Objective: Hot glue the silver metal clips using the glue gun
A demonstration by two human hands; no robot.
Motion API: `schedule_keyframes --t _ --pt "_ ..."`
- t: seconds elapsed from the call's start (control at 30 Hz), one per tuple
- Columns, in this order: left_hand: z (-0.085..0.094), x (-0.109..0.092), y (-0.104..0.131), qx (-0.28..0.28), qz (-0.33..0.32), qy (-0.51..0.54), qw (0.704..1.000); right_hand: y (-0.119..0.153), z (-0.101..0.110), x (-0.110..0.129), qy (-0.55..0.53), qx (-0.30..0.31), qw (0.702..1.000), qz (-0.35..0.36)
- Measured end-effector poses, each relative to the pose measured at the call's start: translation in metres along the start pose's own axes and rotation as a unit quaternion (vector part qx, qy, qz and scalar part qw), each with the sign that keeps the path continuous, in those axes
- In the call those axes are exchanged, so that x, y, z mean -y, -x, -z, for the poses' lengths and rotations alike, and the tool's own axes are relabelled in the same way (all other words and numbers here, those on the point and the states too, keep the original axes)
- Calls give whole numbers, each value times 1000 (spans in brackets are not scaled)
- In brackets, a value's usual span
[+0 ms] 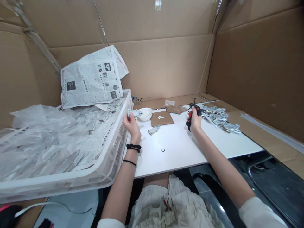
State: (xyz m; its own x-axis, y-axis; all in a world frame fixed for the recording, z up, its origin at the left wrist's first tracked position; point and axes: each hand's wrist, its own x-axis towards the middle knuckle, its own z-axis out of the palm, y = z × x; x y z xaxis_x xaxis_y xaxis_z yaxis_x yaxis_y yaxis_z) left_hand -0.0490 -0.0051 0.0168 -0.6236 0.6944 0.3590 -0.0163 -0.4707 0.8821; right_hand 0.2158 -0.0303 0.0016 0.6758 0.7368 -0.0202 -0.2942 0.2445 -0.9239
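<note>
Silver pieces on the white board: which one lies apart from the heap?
The piece by the brown square; it lies alone, while the others crowd together in the heap.

Lit brightly and rather evenly on the white board (pixel 175 158); darker along the right cardboard wall (pixel 261 69). Glaring on the clear tape (pixel 158 4) at the top. Stretched toward the edges, smeared and soft over the crumpled plastic (pixel 42 142) at the left.

Black glue gun (pixel 189 121), apparently red-marked
</note>
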Motion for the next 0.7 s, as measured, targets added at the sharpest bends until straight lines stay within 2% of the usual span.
schedule_keyframes --t 0.1,0.17,0.3,0.4,0.47,0.57,0.7 --pt "-1 -1 1 15 -1 -8 1000 -4 2 2 -7 -5 1000 20" --pt "-4 -2 7 73 17 -13 997 -1 1 5 1 30 998 48" --pt "-11 -2 26 225 88 -11 970 19 -4 9 31 195 978 68" --pt "-15 -2 42 295 123 -22 947 33 -5 9 79 306 945 82" --pt "-16 -1 49 325 132 -36 936 38 -3 7 127 348 925 91" --pt "-16 1 54 347 131 -40 928 41 1 4 199 369 902 101" --pt "-16 3 55 362 154 -15 919 43 1 2 248 361 893 105"
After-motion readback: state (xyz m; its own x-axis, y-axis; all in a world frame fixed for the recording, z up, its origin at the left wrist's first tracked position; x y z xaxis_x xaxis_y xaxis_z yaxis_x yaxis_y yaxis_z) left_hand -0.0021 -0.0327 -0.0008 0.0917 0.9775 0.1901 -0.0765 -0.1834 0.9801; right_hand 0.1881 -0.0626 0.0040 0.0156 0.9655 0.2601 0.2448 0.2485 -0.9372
